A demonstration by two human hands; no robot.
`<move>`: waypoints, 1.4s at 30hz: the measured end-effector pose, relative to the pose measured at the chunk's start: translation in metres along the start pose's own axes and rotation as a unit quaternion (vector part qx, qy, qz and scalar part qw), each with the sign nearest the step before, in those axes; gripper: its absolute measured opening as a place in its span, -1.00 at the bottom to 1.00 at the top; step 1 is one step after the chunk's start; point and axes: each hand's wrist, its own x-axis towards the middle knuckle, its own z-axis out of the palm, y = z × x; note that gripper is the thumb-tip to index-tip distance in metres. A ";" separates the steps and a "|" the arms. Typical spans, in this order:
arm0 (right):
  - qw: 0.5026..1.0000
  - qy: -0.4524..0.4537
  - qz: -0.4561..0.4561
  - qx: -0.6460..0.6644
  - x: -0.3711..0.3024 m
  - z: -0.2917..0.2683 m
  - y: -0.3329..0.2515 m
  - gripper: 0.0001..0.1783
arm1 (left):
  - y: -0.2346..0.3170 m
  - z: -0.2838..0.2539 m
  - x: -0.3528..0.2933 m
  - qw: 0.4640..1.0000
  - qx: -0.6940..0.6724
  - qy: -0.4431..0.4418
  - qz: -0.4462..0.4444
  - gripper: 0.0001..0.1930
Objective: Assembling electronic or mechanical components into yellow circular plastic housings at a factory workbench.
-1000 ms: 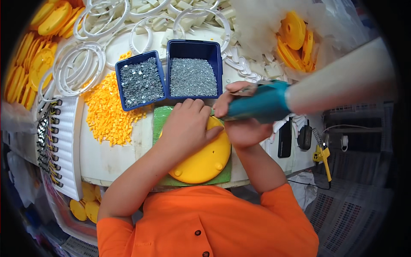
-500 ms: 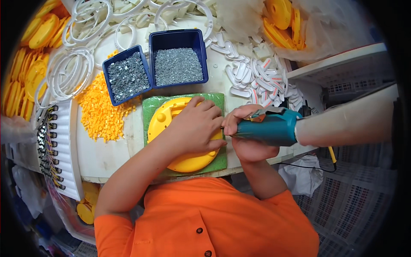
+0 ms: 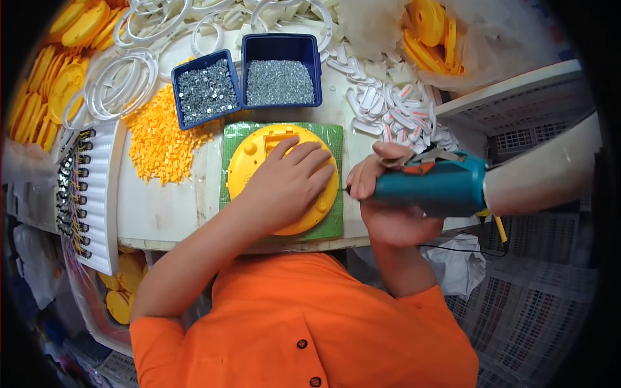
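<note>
A round yellow plastic housing [image 3: 249, 169] lies on a green mat [image 3: 332, 223] at the table's front edge. My left hand [image 3: 291, 178] rests across it, fingers spread over the top and reaching its right side. A rectangular recess shows near the far rim; what lies under the palm is hidden. My right hand [image 3: 394, 207] is wrapped round a teal electric screwdriver [image 3: 430, 187], held sideways to the right of the mat. Its thin dark tip points left, close to the housing's right edge; whether they touch I cannot tell.
Blue bins of small metal screws [image 3: 281, 83] and metal pieces [image 3: 208, 90] stand behind the mat. Orange-yellow bits [image 3: 162, 139] are heaped left, white plastic parts [image 3: 394, 113] right. White rings [image 3: 121, 84] and yellow discs [image 3: 65, 94] lie far left, beside a white ridged foam tray [image 3: 100, 200].
My right hand and the screwdriver have moved right, away from the housing. My left hand has stayed on the housing. The whole view has shifted slightly.
</note>
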 end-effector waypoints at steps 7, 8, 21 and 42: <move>0.999 0.011 0.053 -0.007 -0.044 0.025 0.004 -0.18 | 0.051 0.019 -0.049 0.994 0.071 -0.013 -0.078 -0.32; 0.996 0.031 0.083 -0.008 -0.046 0.025 0.004 -0.21 | 0.049 0.025 -0.050 0.990 0.123 0.008 -0.063 -0.37; 0.997 -0.004 0.067 -0.047 -0.055 0.018 0.027 0.06 | 0.048 0.039 -0.057 0.979 0.192 0.050 -0.043 -0.43; 0.976 -0.153 0.116 -0.101 -0.034 0.064 0.056 -0.13 | -0.027 -0.007 -0.116 0.998 0.023 0.049 0.023 -0.58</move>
